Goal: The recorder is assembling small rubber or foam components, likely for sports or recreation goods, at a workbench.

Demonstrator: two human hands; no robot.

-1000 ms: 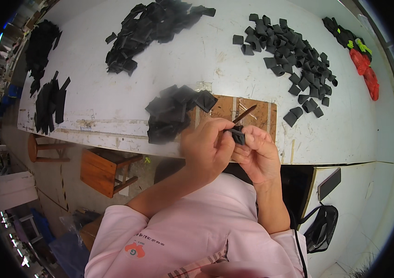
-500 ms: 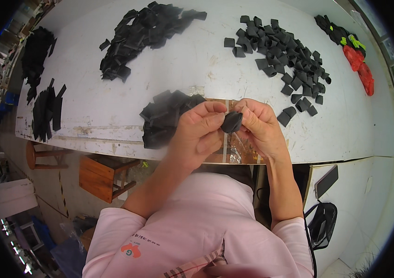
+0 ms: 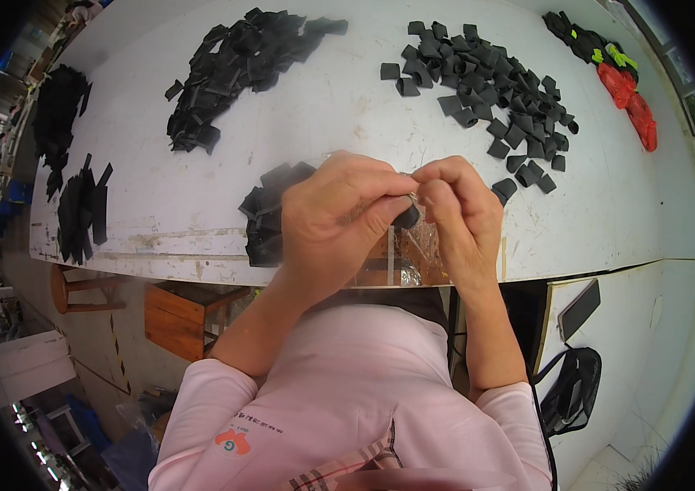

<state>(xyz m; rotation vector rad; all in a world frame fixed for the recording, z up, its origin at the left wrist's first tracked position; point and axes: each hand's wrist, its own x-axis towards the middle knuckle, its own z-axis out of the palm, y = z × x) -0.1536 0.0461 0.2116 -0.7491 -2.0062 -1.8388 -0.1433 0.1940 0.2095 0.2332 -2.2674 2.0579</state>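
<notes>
Between thumb and fingers, my left hand (image 3: pixel 332 217) grips a small black fabric piece (image 3: pixel 406 218), mostly covered by the fingers. My right hand (image 3: pixel 466 217) is closed in a pinch at the upper edge of that piece, its fingertips meeting those of my left hand. Whatever sits in the right pinch is too small to make out. Both hands are above a brown board (image 3: pixel 431 260) with clear tape at the table's front edge. Just left of my left hand lies a pile of flat black pieces (image 3: pixel 264 221), partly hidden by it.
The white table (image 3: pixel 347 90) bears a large heap of black pieces (image 3: pixel 237 65) at far left and many black loops (image 3: pixel 486 78) at far right. Black strips (image 3: pixel 77 217) lie at the left edge. A red plastic bag (image 3: pixel 625 94) rests far right. A wooden stool (image 3: pixel 175 319) stands below.
My right hand's fingers have shifted from the side of the black piece to its upper edge. My left hand has turned over it, covering more of it.
</notes>
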